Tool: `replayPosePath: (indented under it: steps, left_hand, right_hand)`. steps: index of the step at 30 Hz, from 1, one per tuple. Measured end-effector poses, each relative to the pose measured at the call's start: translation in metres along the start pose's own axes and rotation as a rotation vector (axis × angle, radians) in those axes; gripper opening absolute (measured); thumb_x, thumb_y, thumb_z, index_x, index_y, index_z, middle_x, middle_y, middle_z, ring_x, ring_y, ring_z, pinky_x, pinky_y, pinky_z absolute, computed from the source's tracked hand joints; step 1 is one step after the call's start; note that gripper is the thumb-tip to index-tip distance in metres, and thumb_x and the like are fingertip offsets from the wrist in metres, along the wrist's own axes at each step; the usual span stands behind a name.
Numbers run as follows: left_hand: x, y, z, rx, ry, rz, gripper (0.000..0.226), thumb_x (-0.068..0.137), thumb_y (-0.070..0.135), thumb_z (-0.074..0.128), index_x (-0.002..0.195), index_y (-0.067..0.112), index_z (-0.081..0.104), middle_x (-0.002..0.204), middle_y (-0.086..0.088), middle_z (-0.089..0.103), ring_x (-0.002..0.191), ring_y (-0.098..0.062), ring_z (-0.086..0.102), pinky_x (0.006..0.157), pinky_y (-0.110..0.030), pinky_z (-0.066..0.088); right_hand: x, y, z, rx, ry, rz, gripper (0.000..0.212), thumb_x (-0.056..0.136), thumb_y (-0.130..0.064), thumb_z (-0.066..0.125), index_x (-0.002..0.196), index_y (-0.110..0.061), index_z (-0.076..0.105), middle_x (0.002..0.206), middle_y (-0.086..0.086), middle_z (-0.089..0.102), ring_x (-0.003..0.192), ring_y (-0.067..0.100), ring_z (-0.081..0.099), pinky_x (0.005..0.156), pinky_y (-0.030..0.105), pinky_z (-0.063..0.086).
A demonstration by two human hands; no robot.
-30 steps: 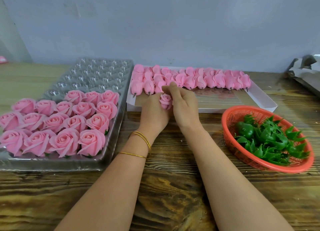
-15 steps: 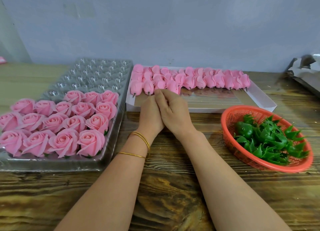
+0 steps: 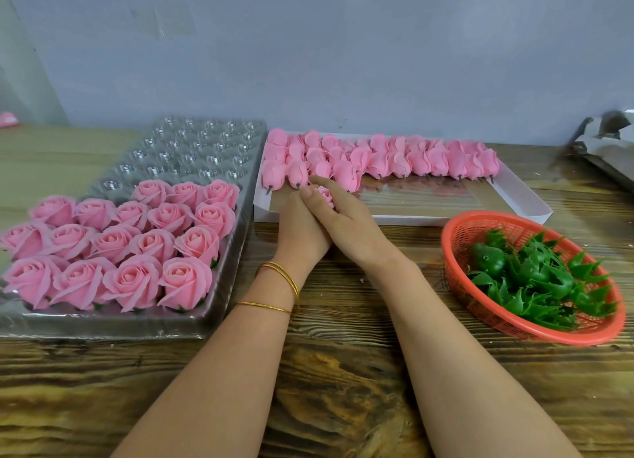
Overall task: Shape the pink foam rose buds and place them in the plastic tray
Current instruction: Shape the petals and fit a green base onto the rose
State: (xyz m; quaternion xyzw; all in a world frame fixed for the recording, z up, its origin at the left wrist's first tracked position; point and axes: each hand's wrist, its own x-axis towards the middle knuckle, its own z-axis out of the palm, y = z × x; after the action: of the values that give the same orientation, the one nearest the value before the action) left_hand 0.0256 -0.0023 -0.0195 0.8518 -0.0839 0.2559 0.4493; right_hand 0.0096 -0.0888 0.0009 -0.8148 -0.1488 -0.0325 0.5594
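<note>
Left hand [image 3: 299, 227] and right hand [image 3: 350, 219], pressed together just right of the half-filled plastic tray [image 3: 233, 258], both gripped a pink foam rose bud [image 3: 324, 195]; small and tightly furled, it peeked out between their fingers.

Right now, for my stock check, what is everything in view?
plastic tray: one, clear, left
open roses: about seventeen, pink, tray's near cells
white box: one, behind hands
closed buds: many, pink, box's far side
basket: one, red, right
calyxes: heap, green, in basket
paper: grey, far right
table: one, brown wood
bangles: three, gold, left wrist
held bud: one, pink, between hands
left hand, right hand: clasped round held bud
</note>
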Motion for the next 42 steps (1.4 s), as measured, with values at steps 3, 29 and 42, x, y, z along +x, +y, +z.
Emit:
replayPosePath:
  steps: [3, 29, 42]
  left_hand:
    - [-0.001, 0.004, -0.003, -0.070, -0.009, -0.044, 0.048, 0.091, 0.000, 0.049, 0.055, 0.030, 0.042, 0.056, 0.015, 0.044, 0.055, 0.004, 0.039, 0.052, -0.006, 0.036]
    - [0.001, 0.006, 0.001, -0.290, -0.036, -0.038, 0.033, 0.084, 0.005, 0.064, 0.067, 0.032, 0.056, 0.063, 0.017, 0.056, 0.063, 0.016, 0.056, 0.055, -0.002, 0.040]
    - [0.000, 0.007, 0.001, -0.528, -0.161, -0.200, 0.020, 0.069, 0.023, 0.063, 0.067, 0.042, 0.068, 0.054, 0.015, 0.064, 0.050, 0.002, 0.060, 0.043, -0.011, 0.040]
  right_hand:
    - [-0.001, 0.000, -0.002, 0.079, -0.047, 0.036, 0.054, 0.098, -0.039, 0.054, 0.146, -0.016, 0.044, 0.146, 0.000, 0.050, 0.135, 0.010, 0.044, 0.116, 0.037, 0.033]
    - [0.008, 0.000, -0.004, 0.424, 0.158, 0.040, 0.026, 0.098, -0.032, 0.056, 0.096, -0.015, 0.074, 0.100, 0.007, 0.075, 0.105, 0.017, 0.068, 0.101, 0.038, 0.050]
    - [0.006, -0.001, -0.007, 0.484, 0.105, 0.019, 0.020, 0.093, -0.023, 0.061, 0.091, -0.009, 0.075, 0.094, 0.006, 0.076, 0.095, 0.013, 0.069, 0.096, 0.030, 0.053]
